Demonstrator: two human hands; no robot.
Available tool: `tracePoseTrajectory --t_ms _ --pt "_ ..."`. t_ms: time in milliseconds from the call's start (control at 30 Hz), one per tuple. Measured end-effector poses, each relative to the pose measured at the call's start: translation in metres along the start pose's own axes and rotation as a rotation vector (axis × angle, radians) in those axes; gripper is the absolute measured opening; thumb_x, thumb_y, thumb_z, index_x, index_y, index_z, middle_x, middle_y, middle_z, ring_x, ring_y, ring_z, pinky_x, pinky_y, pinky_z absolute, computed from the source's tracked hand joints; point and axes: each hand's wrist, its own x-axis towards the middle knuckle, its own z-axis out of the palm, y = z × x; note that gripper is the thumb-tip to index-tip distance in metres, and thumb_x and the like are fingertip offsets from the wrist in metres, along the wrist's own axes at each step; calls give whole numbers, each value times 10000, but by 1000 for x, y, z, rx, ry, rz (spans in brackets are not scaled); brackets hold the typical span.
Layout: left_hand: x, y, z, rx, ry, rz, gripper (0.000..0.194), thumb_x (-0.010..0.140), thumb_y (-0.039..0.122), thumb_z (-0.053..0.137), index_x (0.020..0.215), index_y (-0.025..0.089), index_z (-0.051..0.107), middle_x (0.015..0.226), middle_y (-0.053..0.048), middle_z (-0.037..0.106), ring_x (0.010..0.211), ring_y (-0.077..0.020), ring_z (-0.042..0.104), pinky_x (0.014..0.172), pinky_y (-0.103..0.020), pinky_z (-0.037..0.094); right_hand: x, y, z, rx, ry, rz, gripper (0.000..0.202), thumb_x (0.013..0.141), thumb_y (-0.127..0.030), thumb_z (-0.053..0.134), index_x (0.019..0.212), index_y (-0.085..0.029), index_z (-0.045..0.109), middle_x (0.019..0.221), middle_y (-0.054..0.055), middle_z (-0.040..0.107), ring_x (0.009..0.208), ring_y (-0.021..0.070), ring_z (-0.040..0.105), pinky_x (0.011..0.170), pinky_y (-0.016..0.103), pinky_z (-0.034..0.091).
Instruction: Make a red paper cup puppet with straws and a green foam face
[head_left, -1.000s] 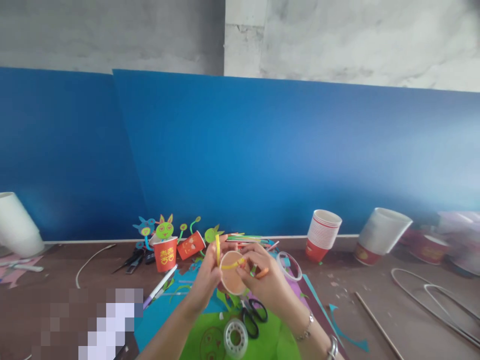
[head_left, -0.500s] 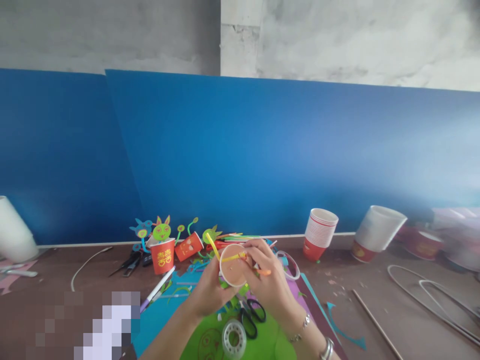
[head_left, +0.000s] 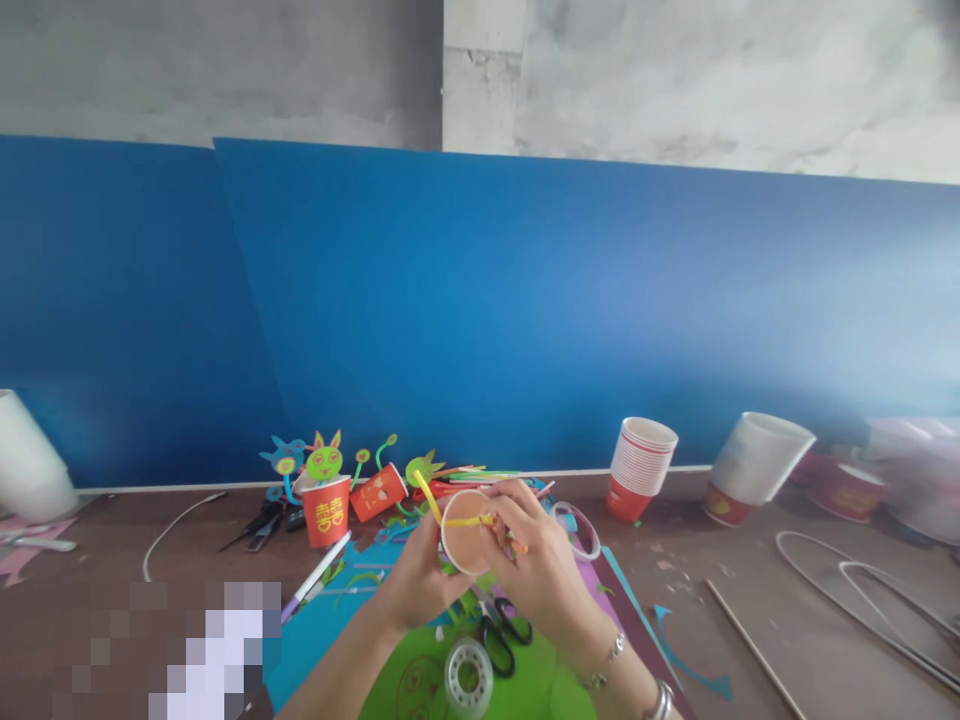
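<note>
My left hand (head_left: 416,585) is wrapped round a paper cup (head_left: 466,555), whose pale round end with a white rim faces up towards me. A bent yellow drinking straw (head_left: 427,492) juts from the cup's left edge, and its other part runs across the round end. The fingers of my right hand (head_left: 536,550) are closed on the straw's right end, at the cup's right side. Small orange bits show by those fingers; what they are I cannot make out. Below the hands lie black-handled scissors (head_left: 499,635) and a roll of clear tape (head_left: 469,680).
Red paper cups with green and blue paper animals (head_left: 326,510) stand at the back left. Further right are a stack of cups (head_left: 641,465) and a bagged stack (head_left: 757,465). Coloured paper sheets (head_left: 300,670), scraps, a marker (head_left: 319,575), a thin stick (head_left: 750,645) and cables (head_left: 885,610) lie around.
The fingers of my right hand have shifted slightly at the straw's end. The cup stays nearly where it was in my left hand.
</note>
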Motion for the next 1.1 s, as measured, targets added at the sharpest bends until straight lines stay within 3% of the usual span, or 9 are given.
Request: tracePoseTrajectory --t_ms 233,633,867,1100 --pt "0 0 0 -2 -3 -19 561 749 210 667 1262 218 441 1200 -99 581 1084 -259 560 925 -407 461 0 3 2 2 -32 35 141 785 -120 514 834 -223 597 1038 48 578 784 156 603 708 251 459" --pt "1 -2 -1 -12 -13 -24 523 740 222 682 1220 207 475 1175 -97 604 1059 -249 578 906 -393 475 0 0 0 -30 -112 100 131 732 -91 539 743 -207 600 1030 29 570 645 107 556 574 219 411" --pt "0 -1 3 46 -26 5 495 766 210 650 1232 220 484 1218 -99 589 1084 -252 568 926 -394 462 0 2 1 -50 -130 112 155 778 -134 526 841 -215 643 1051 39 561 671 116 560 603 231 421" --pt "-1 -3 5 54 2 2 536 746 213 667 1248 210 479 1221 -110 598 1102 -270 566 937 -411 461 0 5 5 -78 -125 121 123 752 -116 549 764 -207 630 1036 30 581 654 109 562 564 224 401"
